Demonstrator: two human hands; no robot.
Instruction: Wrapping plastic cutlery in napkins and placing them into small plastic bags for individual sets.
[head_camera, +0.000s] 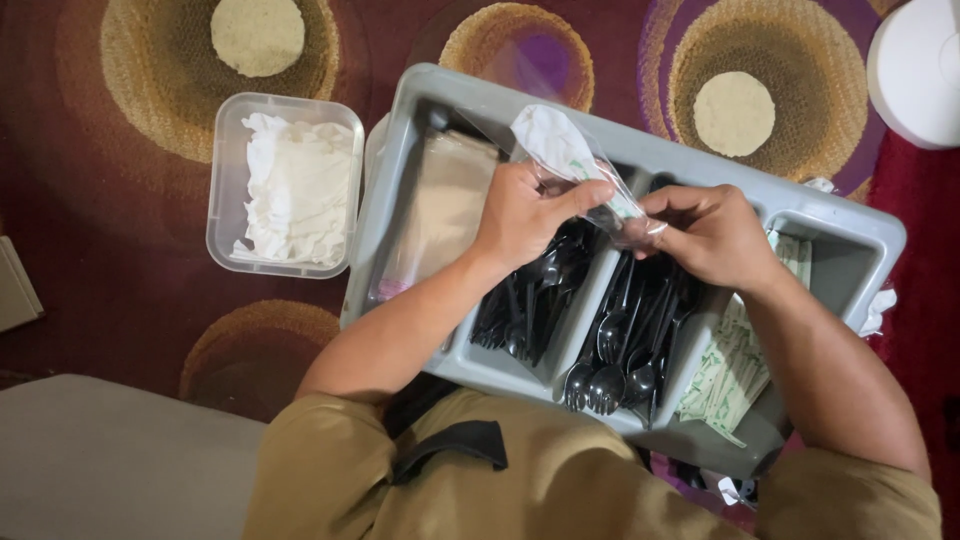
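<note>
Both my hands hold a small clear plastic bag (570, 160) with a white napkin and black cutlery inside, above a grey divided tray (470, 105). My left hand (525, 210) grips the bag's middle from the left. My right hand (705, 230) pinches its lower end from the right. Under the hands, one compartment holds black plastic forks (530, 300) and the one beside it black spoons (620, 345).
The tray's left compartment holds flat clear bags (435, 210); its right one holds small green-and-white packets (735, 365). A clear tub of white napkins (290, 185) sits left of the tray on a dark red patterned rug (110, 260). A white round object (920, 70) is at top right.
</note>
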